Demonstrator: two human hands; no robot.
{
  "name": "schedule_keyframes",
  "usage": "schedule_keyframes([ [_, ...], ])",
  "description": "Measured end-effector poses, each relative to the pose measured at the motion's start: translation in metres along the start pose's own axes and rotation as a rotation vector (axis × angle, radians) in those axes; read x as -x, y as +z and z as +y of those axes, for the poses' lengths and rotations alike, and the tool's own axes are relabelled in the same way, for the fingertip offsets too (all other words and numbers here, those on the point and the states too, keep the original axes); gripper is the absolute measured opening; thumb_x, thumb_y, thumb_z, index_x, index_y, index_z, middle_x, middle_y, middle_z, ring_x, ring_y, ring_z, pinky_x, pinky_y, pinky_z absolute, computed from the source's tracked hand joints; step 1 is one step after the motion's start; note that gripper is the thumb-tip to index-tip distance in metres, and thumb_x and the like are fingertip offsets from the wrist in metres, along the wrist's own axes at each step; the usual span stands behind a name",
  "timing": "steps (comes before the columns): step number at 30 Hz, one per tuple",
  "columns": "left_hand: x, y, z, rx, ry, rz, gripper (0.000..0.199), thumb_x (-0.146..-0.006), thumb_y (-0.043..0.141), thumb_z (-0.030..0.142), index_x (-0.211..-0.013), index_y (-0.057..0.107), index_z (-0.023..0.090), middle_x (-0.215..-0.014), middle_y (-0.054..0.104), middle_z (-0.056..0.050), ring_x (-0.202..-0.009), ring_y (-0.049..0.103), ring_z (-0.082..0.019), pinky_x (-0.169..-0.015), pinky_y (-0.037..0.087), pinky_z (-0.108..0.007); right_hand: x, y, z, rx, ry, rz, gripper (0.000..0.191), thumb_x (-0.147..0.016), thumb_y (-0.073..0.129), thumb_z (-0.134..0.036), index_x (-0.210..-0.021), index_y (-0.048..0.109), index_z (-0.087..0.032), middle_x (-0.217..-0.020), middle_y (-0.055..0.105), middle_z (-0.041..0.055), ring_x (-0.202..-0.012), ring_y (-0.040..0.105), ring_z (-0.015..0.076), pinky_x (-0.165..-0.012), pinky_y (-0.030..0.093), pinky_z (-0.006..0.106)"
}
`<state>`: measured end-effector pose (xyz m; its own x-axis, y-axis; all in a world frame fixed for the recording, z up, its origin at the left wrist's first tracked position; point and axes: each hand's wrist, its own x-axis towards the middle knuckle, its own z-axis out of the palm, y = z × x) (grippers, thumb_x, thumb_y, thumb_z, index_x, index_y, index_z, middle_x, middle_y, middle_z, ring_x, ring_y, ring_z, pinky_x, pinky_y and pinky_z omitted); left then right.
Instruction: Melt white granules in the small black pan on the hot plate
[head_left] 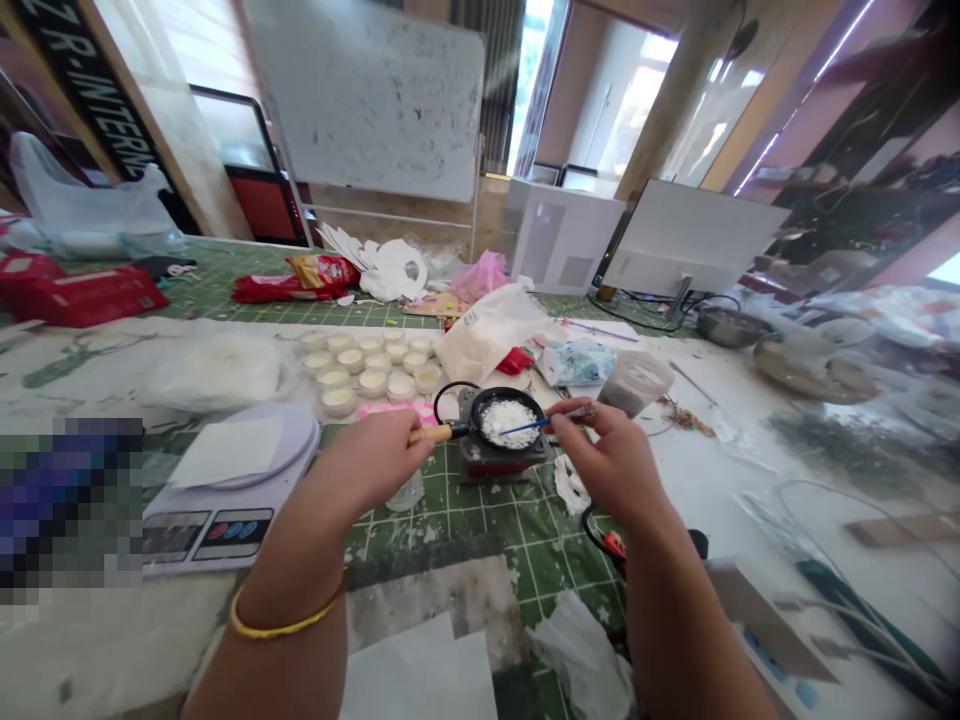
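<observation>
My left hand is closed round the light wooden handle of a small black pan. White flakes lie in the pan, which rests on a small dark hot plate. From the right, my right hand pinches a thin blue stick, its far end among the flakes. A clear cup stands just below my left hand, partly covered by it.
Several small cups of pale wax-like material stand behind the pan, beside a bag of white granules. A kitchen scale sits at left. Crumpled plastic and white paper lie in front. A plastic tub is at right.
</observation>
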<state>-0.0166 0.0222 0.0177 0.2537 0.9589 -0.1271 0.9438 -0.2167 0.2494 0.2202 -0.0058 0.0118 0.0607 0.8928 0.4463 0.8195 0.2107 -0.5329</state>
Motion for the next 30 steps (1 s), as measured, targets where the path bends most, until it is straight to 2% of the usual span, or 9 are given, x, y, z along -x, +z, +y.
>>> schedule_keyframes([
  [8,-0.002,0.002,0.003,0.021,-0.038,0.077,0.031,-0.08,0.035,0.043,-0.077,0.055,0.018,-0.077,0.062,-0.007,-0.068,0.055,-0.021,-0.053,0.03,-0.027,0.001,-0.003,-0.002,0.091,-0.03,-0.054,0.019,-0.081,0.046,-0.029,-0.086,0.064,-0.022,-0.077,0.066,0.0002,-0.077,0.056,0.0158,-0.085,0.031,0.035],
  [12,0.015,-0.008,0.016,0.116,-0.039,0.325,0.033,-0.081,0.039,0.044,-0.091,0.057,0.019,-0.09,0.063,-0.007,-0.078,0.055,-0.021,-0.06,0.035,-0.028,0.003,-0.008,-0.003,0.14,-0.045,-0.054,0.021,-0.082,0.045,-0.029,-0.09,0.063,-0.022,-0.08,0.066,0.0008,-0.08,0.056,0.0171,-0.088,0.028,0.037],
  [15,0.036,-0.015,0.038,0.259,0.14,0.385,0.034,-0.086,0.034,0.043,-0.078,0.058,0.019,-0.074,0.062,-0.002,-0.065,0.053,-0.014,-0.057,0.035,-0.025,0.005,-0.013,-0.005,0.143,-0.052,-0.015,0.02,-0.081,0.046,-0.03,-0.086,0.063,-0.022,-0.079,0.066,0.001,-0.08,0.056,0.0171,-0.086,0.03,0.035],
  [17,0.048,-0.006,0.06,0.286,0.417,0.17,0.039,-0.088,0.032,0.041,-0.067,0.055,0.018,-0.063,0.059,0.0,-0.055,0.049,-0.01,-0.05,0.032,-0.022,0.006,-0.015,-0.006,0.121,-0.073,-0.051,0.019,-0.081,0.047,-0.03,-0.086,0.064,-0.023,-0.078,0.065,0.0005,-0.081,0.055,0.017,-0.085,0.031,0.034],
  [20,0.059,0.038,0.098,0.059,0.766,-0.115,0.029,-0.082,0.046,0.034,-0.061,0.058,0.018,-0.055,0.057,-0.001,-0.051,0.049,-0.012,-0.047,0.03,-0.024,0.006,-0.016,-0.006,0.14,-0.068,-0.076,0.02,-0.081,0.046,-0.028,-0.088,0.064,-0.022,-0.076,0.065,0.0003,-0.08,0.055,0.0166,-0.089,0.029,0.036],
  [22,0.062,0.082,0.121,-0.056,0.763,-0.018,0.02,-0.076,0.055,0.035,-0.071,0.062,0.017,-0.066,0.061,-0.006,-0.061,0.054,-0.019,-0.051,0.034,-0.029,0.005,-0.017,-0.005,0.172,-0.05,-0.038,0.02,-0.08,0.046,-0.028,-0.086,0.064,-0.022,-0.073,0.064,0.0005,-0.077,0.055,0.0164,-0.09,0.028,0.037],
  [23,0.064,0.105,0.13,-0.048,0.732,0.046,0.031,-0.071,0.057,0.046,-0.077,0.063,0.016,-0.074,0.061,-0.01,-0.07,0.055,-0.023,-0.054,0.037,-0.032,0.005,-0.017,-0.005,0.176,-0.053,-0.03,0.02,-0.08,0.046,-0.029,-0.085,0.064,-0.022,-0.072,0.063,0.0007,-0.077,0.055,0.0164,-0.09,0.028,0.037],
  [25,0.066,0.144,0.14,-0.02,0.841,0.121,0.031,-0.072,0.055,0.047,-0.081,0.062,0.018,-0.08,0.06,-0.01,-0.076,0.054,-0.024,-0.058,0.039,-0.036,0.006,-0.017,-0.003,0.154,-0.087,-0.07,0.021,-0.081,0.046,-0.03,-0.086,0.064,-0.023,-0.074,0.064,0.0008,-0.079,0.056,0.0162,-0.091,0.028,0.037],
  [30,0.067,0.188,0.136,-0.032,0.98,0.251,0.013,-0.076,0.052,0.026,-0.069,0.058,0.017,-0.071,0.056,-0.006,-0.071,0.052,-0.02,-0.057,0.038,-0.033,0.003,-0.017,-0.004,0.163,-0.074,-0.09,0.022,-0.082,0.044,-0.029,-0.087,0.064,-0.022,-0.08,0.065,0.0011,-0.086,0.056,0.0168,-0.096,0.023,0.041],
])
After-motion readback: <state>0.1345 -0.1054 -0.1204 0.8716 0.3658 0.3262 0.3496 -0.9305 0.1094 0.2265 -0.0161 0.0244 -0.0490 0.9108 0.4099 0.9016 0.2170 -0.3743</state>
